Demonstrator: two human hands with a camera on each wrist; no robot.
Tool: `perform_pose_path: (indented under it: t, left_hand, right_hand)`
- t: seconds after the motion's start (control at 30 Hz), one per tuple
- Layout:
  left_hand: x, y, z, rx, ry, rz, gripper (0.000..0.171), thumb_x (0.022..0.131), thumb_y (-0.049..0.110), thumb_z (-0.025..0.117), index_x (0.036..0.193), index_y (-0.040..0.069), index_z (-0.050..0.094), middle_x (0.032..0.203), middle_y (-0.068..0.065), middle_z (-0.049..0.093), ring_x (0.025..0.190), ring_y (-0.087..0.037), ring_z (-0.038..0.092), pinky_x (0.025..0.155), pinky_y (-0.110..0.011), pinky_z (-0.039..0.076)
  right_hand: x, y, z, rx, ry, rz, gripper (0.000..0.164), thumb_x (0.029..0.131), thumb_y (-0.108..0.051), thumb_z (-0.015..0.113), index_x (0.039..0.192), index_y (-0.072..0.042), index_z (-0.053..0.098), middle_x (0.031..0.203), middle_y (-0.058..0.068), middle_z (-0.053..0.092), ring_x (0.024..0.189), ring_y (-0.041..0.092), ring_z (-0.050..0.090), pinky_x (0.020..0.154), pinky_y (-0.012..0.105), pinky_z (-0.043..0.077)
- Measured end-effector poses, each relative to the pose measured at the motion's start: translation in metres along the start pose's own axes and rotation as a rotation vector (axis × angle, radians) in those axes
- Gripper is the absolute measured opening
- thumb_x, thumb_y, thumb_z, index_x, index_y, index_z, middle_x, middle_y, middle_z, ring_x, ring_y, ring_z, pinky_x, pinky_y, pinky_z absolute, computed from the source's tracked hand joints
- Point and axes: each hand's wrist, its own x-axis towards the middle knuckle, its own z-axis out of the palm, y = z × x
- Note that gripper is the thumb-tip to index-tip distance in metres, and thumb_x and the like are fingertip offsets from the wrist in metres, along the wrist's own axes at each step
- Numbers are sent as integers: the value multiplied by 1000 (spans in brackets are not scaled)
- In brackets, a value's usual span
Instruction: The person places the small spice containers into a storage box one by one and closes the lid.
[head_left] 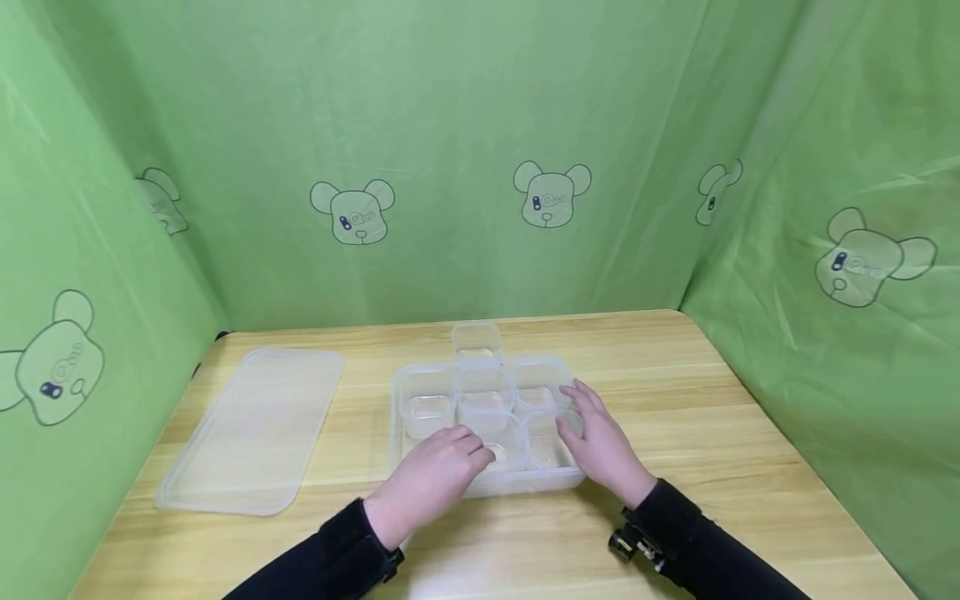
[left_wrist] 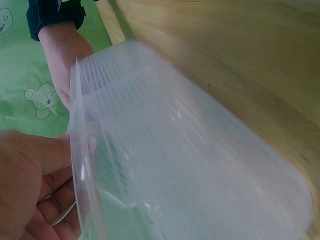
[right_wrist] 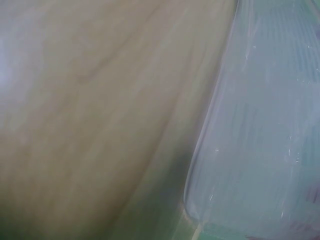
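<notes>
A large clear plastic container [head_left: 525, 482] stands on the table, holding several small clear containers. My left hand [head_left: 435, 471] reaches over its front side, its bent fingers at the left rim of the front middle small container [head_left: 504, 437]. In the left wrist view, the thumb [left_wrist: 52, 150] lies along a clear plastic edge with the other fingers curled below it. My right hand [head_left: 606, 442] is at the right side, thumb and fingers spread over the rims of the right-hand small containers [head_left: 547, 442]. The right wrist view shows the large container's side [right_wrist: 250, 150], without the hand.
A flat translucent lid [head_left: 251, 433] lies on the left part of the wooden table [head_left: 720, 433]. One more small clear container [head_left: 477, 335] stands behind the large one. Green cloth [head_left: 450, 100] with bear-head prints hangs at the back and both sides.
</notes>
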Motion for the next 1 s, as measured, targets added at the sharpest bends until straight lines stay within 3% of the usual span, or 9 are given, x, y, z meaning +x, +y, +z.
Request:
perform_pose_path:
  t: [0.37,1.0]
  left_hand:
    - [-3,0,-1,-11,-64,1,21,90,6,70,108,16,73,101,6,72,98,-11,62,92,-25,50]
    - [-4,-5,-5,-34,-102,53,26,87,7,71,110,18,74,100,9,72,98,-7,63,95,-23,48]
  right_hand:
    - [1,-2,-1,-4,7,6,53,101,-20,57,146,3,42,158,28,25,127,47,49,104,61,40]
    - [0,-1,0,-5,4,12,54,100,-21,57,146,2,42,158,28,25,126,46,51,103,61,41]
